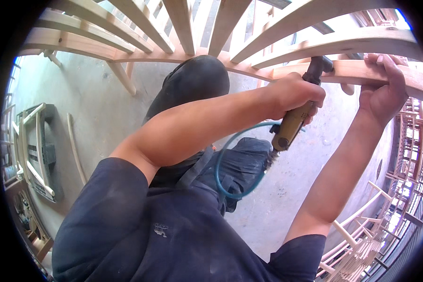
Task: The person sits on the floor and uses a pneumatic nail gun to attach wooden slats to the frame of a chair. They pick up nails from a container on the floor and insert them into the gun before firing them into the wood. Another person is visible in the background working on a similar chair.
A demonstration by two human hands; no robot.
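Left hand [293, 94] gripping air tool [293, 123] under rail [362, 69]

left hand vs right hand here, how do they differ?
The left hand is closed in a fist around the yellow air tool; the right hand holds no tool and grips the curved wooden rail. The left forearm crosses the picture from the left shoulder, while the right forearm rises steeply from the lower right. Both are bare, and both work at the same rail of the wooden frame.
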